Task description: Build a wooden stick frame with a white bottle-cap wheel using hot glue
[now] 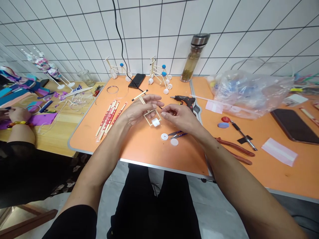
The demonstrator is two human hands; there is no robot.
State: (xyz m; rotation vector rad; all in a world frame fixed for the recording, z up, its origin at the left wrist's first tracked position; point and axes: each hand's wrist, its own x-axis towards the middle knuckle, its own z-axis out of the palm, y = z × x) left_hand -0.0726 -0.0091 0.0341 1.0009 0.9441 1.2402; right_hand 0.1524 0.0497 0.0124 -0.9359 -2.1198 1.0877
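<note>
My left hand (pixel 141 111) is closed around a small frame of thin wooden sticks (pixel 140 95). A white wheel (pixel 156 122) sits at the frame's lower end, just above the orange table. Close by on the right, my right hand (pixel 179 117) has its thumb and fingertips pinched together; whatever they hold, if anything, is too small to make out. Below the hands lie a white disc with a centre hole (pixel 164 136), a plain pale disc (pixel 174 142) and dark-handled snips (pixel 178 134). A black glue gun (pixel 185 100) rests behind my right hand.
Red-wrapped chopsticks (pixel 107 119) lie left. Stick models with wheels (pixel 159 74), a phone (pixel 137 80) and a tea bottle (pixel 193 59) stand or lie at the back. Rightward are pliers (pixel 235 149), a pen (pixel 243 135) and a plastic bag (pixel 246 89). Another person's hand (pixel 18 116) works at far left.
</note>
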